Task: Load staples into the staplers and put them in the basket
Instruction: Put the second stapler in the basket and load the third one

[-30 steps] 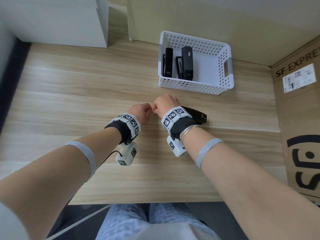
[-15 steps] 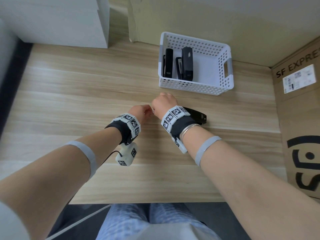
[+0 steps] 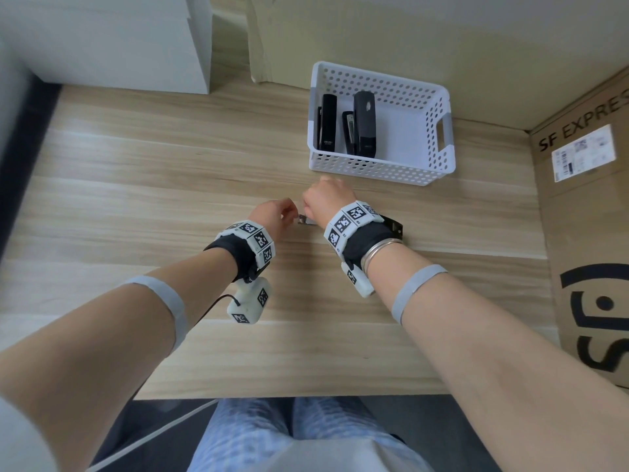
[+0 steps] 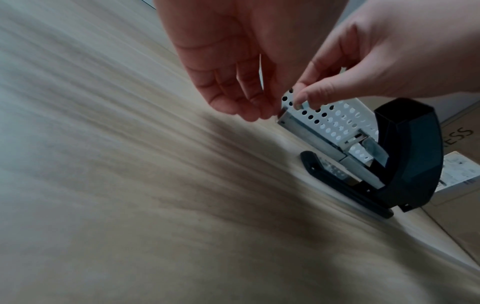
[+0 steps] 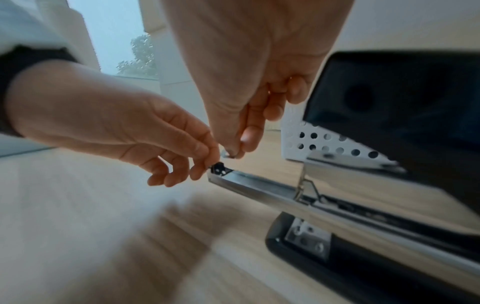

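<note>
A black stapler [image 4: 413,156] stands open on the wooden table, lid swung up and its metal magazine [image 5: 280,192] bared. My left hand [image 5: 207,162] pinches the magazine's front tip [image 4: 281,115]. Just above that tip, my right hand [image 5: 233,152] holds a short strip of staples [image 5: 227,154] between thumb and forefinger. In the head view only the magazine tip [image 3: 302,219] and the stapler's rear [image 3: 393,227] show past my right hand [image 3: 323,202]. The white perforated basket [image 3: 439,165] behind holds two black staplers [image 3: 365,124].
A cardboard box marked SF EXPRESS [image 3: 585,233] walls off the table's right side. A white cabinet [image 3: 112,46] stands at the back left and a beige panel [image 3: 408,39] behind the basket. Bare tabletop [image 3: 136,185] stretches to the left.
My hands, first touching, have drawn slightly apart, so the magazine tip now shows between them. The right hand has shifted a little toward the basket.
</note>
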`<state>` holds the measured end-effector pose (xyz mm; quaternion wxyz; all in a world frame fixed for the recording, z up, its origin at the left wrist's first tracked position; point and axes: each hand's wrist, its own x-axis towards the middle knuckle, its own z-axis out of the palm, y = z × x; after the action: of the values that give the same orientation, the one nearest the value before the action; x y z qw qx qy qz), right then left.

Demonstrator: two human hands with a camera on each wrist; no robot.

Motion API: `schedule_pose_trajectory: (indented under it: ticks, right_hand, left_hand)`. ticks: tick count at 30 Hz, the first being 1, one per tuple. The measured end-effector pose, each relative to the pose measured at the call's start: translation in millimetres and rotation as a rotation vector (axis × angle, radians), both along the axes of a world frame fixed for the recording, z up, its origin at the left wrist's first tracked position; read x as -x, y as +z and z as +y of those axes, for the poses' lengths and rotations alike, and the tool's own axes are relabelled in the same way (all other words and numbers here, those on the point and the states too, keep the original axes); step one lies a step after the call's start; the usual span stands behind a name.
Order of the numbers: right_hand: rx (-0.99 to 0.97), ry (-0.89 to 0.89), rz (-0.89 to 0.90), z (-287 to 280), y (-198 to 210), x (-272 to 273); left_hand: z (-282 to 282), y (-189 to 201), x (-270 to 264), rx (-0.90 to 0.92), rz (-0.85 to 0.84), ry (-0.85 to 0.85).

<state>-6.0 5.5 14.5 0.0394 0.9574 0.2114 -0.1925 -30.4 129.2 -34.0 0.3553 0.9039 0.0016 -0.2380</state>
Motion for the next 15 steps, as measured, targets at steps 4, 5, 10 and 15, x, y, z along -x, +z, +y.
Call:
schedule_pose_trajectory:
  ticks: [4,5,10,15]
  right_hand:
    - [-0.074,-0.081,-0.015,-2,3,-2]
    - [-0.085,-0.103,-0.009,-3,3,-2]
    - [-0.213,-0.217,0.032,-9,3,1]
    - [-0.266,-0.256,0.036,-11,0,1]
  left_hand:
    - [-2,6,-5,0.081,-0.035,0.044]
    - [-3,7,-6,0.107,-0.040,0.051]
    - [-6,5,-6,0.202,-0.041,0.102]
    - [-7,3,-6,0.260,-0.035,0.149]
